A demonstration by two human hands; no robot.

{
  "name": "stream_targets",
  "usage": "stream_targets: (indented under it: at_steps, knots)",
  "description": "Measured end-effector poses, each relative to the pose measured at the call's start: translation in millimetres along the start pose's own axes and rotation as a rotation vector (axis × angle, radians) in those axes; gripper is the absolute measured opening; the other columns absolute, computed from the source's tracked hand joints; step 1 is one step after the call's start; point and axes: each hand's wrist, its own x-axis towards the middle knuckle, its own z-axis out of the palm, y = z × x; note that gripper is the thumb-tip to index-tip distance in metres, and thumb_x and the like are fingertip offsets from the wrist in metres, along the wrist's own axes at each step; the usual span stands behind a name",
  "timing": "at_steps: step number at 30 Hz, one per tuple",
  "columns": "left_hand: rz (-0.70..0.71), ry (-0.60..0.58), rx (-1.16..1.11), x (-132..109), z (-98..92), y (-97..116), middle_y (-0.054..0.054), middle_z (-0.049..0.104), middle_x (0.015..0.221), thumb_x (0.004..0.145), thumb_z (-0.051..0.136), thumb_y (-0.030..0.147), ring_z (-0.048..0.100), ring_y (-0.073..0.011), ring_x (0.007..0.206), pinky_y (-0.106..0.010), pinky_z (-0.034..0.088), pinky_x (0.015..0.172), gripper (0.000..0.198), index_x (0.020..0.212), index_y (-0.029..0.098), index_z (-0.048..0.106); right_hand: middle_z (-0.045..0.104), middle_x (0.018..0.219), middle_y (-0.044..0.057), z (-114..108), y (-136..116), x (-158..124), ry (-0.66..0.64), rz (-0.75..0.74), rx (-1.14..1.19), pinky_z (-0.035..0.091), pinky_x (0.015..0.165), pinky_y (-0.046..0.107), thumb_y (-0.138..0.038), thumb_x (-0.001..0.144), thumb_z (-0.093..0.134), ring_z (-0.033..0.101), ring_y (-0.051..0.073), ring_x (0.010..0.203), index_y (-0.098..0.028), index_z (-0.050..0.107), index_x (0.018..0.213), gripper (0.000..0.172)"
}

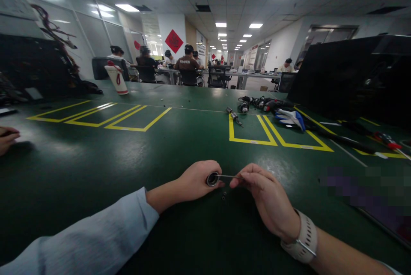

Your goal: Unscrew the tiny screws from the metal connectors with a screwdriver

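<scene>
the left hand (pixel 201 178) is wrapped around a short metal sleeve (pixel 212 179), its round mouth turned towards the wearer. the right hand (pixel 265 191) has thumb and fingers pinched on a thin metal rod (pixel 228 176), whose far end meets the sleeve's mouth; whether it goes inside, i cannot tell. the sleeve looks stiff, fairly light and perhaps slick, so the outer wall is the place to hold it, fingers off the rim. the rod seems slim enough to twist in the pinch; close to the sleeve should steady it. just below the grip, small dark parts (pixel 224 195) lie on the green tabletop (pixel 180 148) and could roll if brushed. ahead of the grip, well apart, yellow tape (pixel 253 141) lies flat; beyond it to the right are gloves (pixel 290 118). the table's near edge cannot be made out.
</scene>
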Motion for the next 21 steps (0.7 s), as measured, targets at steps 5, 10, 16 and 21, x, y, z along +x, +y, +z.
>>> stream_targets:
  at_steps: [5,10,16,21]
  knots:
    - [0.000,0.007,0.000,-0.6,-0.3,0.7,0.001,0.054,0.071,0.079,0.056,0.029,0.051,-0.0115,0.063,-0.023,0.037,0.056,0.014,0.075,0.016,0.053,0.066,0.067,0.003,0.2,-0.4,-1.9,-0.014,-0.018,-0.079,0.038,0.077,0.037,-0.025,0.076,0.054,0.057,0.019,0.074,-0.017,0.059,0.068,0.012]
    - [-0.020,0.049,-0.018,-1.0,-0.8,2.0,0.001,0.054,0.070,0.077,0.059,0.032,0.050,-0.0111,0.061,-0.023,0.037,0.056,0.017,0.074,0.016,0.052,0.065,0.066,0.002,-0.9,-2.3,-1.2,-0.016,-0.053,-0.138,0.038,0.075,0.035,-0.025,0.076,0.055,0.057,0.018,0.073,-0.018,0.058,0.067,0.012]
    - [-0.061,0.083,-0.013,-0.7,-0.1,1.4,0.002,0.053,0.069,0.076,0.060,0.035,0.049,-0.0108,0.060,-0.023,0.036,0.055,0.020,0.073,0.017,0.052,0.064,0.064,0.001,-2.5,-3.1,-2.2,-0.025,-0.099,-0.190,0.037,0.074,0.034,-0.023,0.076,0.053,0.057,0.018,0.070,-0.018,0.058,0.066,0.012]
    - [-0.075,0.057,-0.008,-0.1,-0.3,1.0,0.002,0.052,0.070,0.072,0.063,0.041,0.048,-0.0111,0.061,-0.023,0.036,0.054,0.027,0.075,0.017,0.052,0.061,0.058,0.001,-5.1,-4.4,-1.4,0.000,-0.101,-0.194,0.037,0.071,0.035,-0.022,0.074,0.051,0.055,0.018,0.065,-0.018,0.056,0.064,0.012]
